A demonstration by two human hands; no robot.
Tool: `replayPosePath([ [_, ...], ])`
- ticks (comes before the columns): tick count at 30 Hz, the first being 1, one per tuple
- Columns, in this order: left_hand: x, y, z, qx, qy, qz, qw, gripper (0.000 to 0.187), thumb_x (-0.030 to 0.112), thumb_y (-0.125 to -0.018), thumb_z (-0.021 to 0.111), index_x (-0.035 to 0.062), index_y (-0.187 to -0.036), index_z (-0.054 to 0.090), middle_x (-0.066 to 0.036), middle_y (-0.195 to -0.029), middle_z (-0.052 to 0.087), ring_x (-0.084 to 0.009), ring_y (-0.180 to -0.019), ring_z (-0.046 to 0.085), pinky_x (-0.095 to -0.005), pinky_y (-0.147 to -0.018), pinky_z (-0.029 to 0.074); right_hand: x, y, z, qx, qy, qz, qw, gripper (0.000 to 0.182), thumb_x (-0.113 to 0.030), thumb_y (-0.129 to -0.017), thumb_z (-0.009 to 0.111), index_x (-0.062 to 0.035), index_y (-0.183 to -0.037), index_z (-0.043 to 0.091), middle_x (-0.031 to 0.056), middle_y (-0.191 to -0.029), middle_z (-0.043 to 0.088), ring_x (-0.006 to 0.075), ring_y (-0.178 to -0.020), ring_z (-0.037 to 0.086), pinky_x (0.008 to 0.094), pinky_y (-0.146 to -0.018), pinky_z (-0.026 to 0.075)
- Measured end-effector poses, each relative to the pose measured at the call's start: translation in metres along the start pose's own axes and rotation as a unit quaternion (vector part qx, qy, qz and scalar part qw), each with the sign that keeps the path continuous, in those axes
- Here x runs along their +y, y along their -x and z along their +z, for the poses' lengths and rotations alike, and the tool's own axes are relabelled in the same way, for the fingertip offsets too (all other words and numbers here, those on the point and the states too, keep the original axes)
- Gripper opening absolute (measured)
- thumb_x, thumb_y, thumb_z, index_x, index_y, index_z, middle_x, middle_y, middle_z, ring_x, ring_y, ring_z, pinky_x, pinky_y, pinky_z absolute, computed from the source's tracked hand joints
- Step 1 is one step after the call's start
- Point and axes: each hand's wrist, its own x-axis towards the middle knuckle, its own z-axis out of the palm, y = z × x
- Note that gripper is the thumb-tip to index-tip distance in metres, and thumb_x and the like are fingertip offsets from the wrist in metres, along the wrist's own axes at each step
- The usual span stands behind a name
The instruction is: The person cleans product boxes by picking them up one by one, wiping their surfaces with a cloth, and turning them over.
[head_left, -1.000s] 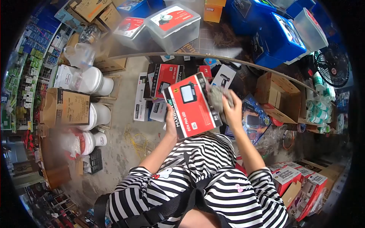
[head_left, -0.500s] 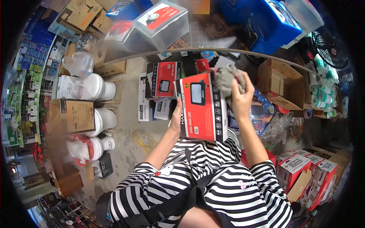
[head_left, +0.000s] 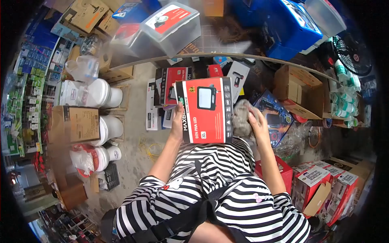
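Fingers of the left hand [head_left: 177, 121] are wrapped around the left edge of a red and black cardboard box printed with a floodlight picture [head_left: 206, 110], which is held upright in front of the chest. A crumpled grey cloth [head_left: 242, 120] is clutched in the closed right hand [head_left: 256, 126] and pressed against the box's right side (the fingers are partly hidden by the fabric). Beyond the box, similar red and black cartons [head_left: 172, 86] are stacked on the concrete floor [head_left: 135, 121]. White plastic buckets [head_left: 106, 97] are ranged well to the left, an open brown cardboard box [head_left: 302, 91] to the right.
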Motion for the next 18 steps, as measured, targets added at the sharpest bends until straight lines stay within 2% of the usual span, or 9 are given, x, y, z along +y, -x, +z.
replayPosePath([
  [1,-0.002,-0.003,-0.002,-0.036,-0.012,-0.007,0.999,0.045,0.045,-0.096,0.048,0.0042,-0.114,0.046,-0.003,-0.104,0.053,-0.0081,-0.098,0.05,-0.0236,-0.088,0.04,0.007,-0.007,-0.003,-0.017,-0.007,-0.043,0.999,0.056,-0.029,-0.084,0.066,-0.0022,-0.128,0.046,0.0076,-0.112,0.059,0.0128,-0.093,0.058,0.0264,-0.082,0.047],
  [3,0.002,-0.001,0.007,-0.112,-0.004,-0.032,0.993,0.048,0.045,-0.095,0.048,0.0038,-0.12,0.044,-0.005,-0.11,0.053,-0.0095,-0.103,0.049,-0.0247,-0.091,0.038,0.006,-0.008,-0.005,-0.161,0.029,0.035,0.986,0.067,-0.027,-0.075,0.075,-0.0005,-0.128,0.045,0.0072,-0.117,0.057,0.0141,-0.105,0.054,0.0304,-0.093,0.043],
  [6,0.017,0.0,0.013,-0.148,-0.081,-0.071,0.983,0.057,0.048,-0.094,0.049,0.0021,-0.126,0.041,-0.006,-0.112,0.055,-0.0116,-0.101,0.053,-0.0259,-0.087,0.043,-0.021,0.001,0.003,-0.246,-0.012,0.083,0.966,0.065,-0.02,-0.068,0.081,0.0027,-0.121,0.05,0.007,-0.113,0.06,0.0129,-0.103,0.053,0.0289,-0.094,0.042],
  [10,0.023,-0.006,0.043,-0.097,-0.319,0.069,0.94,0.056,0.044,-0.092,0.054,0.0008,-0.127,0.044,-0.013,-0.114,0.057,-0.0192,-0.103,0.056,-0.0319,-0.092,0.043,-0.012,-0.005,0.006,-0.157,0.061,0.008,0.986,0.048,-0.021,-0.07,0.075,0.001,-0.11,0.058,0.0065,-0.101,0.065,0.0112,-0.09,0.058,0.0286,-0.084,0.047],
  [11,0.008,-0.011,0.04,-0.08,-0.417,0.186,0.886,0.064,0.042,-0.09,0.056,0.0018,-0.136,0.036,-0.02,-0.126,0.049,-0.0292,-0.115,0.05,-0.0387,-0.098,0.038,-0.009,-0.009,0.009,-0.111,0.107,-0.007,0.988,0.046,-0.023,-0.069,0.074,0.0005,-0.106,0.061,0.0073,-0.093,0.068,0.0127,-0.083,0.062,0.0293,-0.08,0.049],
  [12,0.019,-0.002,0.055,-0.084,-0.465,0.194,0.86,0.077,0.044,-0.087,0.06,0.0021,-0.142,0.027,-0.023,-0.138,0.037,-0.0361,-0.128,0.038,-0.0424,-0.105,0.031,0.0,-0.015,0.01,-0.047,0.173,-0.028,0.983,0.048,-0.03,-0.065,0.074,-0.0007,-0.102,0.064,0.0108,-0.086,0.07,0.0189,-0.079,0.067,0.0322,-0.077,0.051],
  [15,0.003,0.016,0.074,-0.158,-0.37,0.156,0.902,0.095,0.046,-0.083,0.064,-0.0004,-0.147,0.011,-0.026,-0.143,0.028,-0.0325,-0.134,0.029,-0.0401,-0.11,0.024,-0.018,-0.011,0.027,0.077,0.41,-0.1,0.903,0.055,-0.036,-0.06,0.072,-0.0018,-0.102,0.062,0.0152,-0.087,0.067,0.0316,-0.08,0.066,0.041,-0.074,0.051],
  [16,0.025,0.041,0.103,-0.196,-0.227,0.023,0.954,0.097,0.04,-0.084,0.066,-0.0029,-0.146,0.006,-0.021,-0.142,0.03,-0.0276,-0.133,0.031,-0.037,-0.109,0.025,-0.019,-0.01,0.032,0.103,0.471,-0.152,0.863,0.055,-0.033,-0.06,0.073,-0.0017,-0.103,0.06,0.0137,-0.087,0.065,0.032,-0.08,0.064,0.0414,-0.072,0.051],
  [18,0.001,0.041,0.104,-0.174,-0.089,-0.077,0.978,0.077,0.035,-0.086,0.067,-0.0034,-0.138,0.027,-0.014,-0.131,0.043,-0.0185,-0.119,0.044,-0.0308,-0.102,0.034,-0.019,-0.004,0.042,0.068,0.558,-0.213,0.799,0.057,-0.03,-0.059,0.073,-0.0044,-0.107,0.055,0.0126,-0.091,0.057,0.0311,-0.085,0.059,0.0421,-0.067,0.05],
])
